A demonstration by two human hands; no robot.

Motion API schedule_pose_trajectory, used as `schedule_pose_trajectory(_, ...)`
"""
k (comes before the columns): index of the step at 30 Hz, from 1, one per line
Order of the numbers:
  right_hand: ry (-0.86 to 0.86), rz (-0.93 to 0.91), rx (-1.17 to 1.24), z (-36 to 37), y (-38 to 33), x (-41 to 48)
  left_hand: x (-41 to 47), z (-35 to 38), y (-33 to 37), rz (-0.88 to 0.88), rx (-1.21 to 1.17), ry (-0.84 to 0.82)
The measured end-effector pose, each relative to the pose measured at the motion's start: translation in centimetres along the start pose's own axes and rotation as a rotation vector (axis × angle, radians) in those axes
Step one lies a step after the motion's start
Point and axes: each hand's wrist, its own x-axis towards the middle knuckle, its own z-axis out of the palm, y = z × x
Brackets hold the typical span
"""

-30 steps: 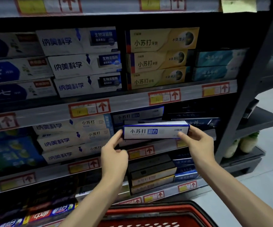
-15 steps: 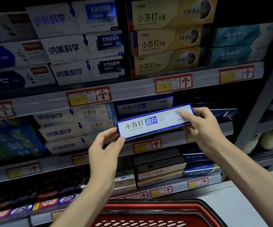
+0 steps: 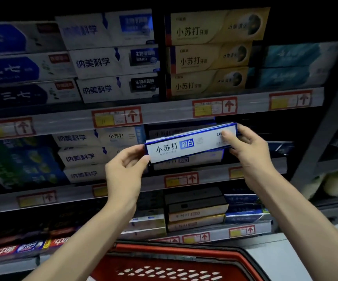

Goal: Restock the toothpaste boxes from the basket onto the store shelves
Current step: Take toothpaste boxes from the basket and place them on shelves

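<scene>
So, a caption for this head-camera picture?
Left hand and right hand hold a blue-edged toothpaste box tilted before the shelf, red basket below.

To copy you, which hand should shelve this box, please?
Likely the right hand: it grips the box at the raised end nearest the shelf; the left hand holds the lower end.

One head-worn camera is facing the store shelves (image 3: 164, 112) from close by, tilting slightly down, taking in the basket (image 3: 184, 249) rim at its bottom edge.
</scene>
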Motion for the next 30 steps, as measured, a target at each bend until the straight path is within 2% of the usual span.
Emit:
schedule_pose_trajectory(9,0.152,-0.098,-0.171,0.7,2.5,1.8,1.7,3.5,-1.2,-0.044,0.14,0.091)
schedule_pose_trajectory(19,0.289,-0.013,-0.203,1.5,4.0,2.6,2.0,5.5,-2.0,-0.092,0.173,0.112)
schedule_pose_trajectory(30,0.268,-0.105,-0.386,1.3,4.7,0.9,0.4,5.3,-2.1,-0.19,0.132,0.046)
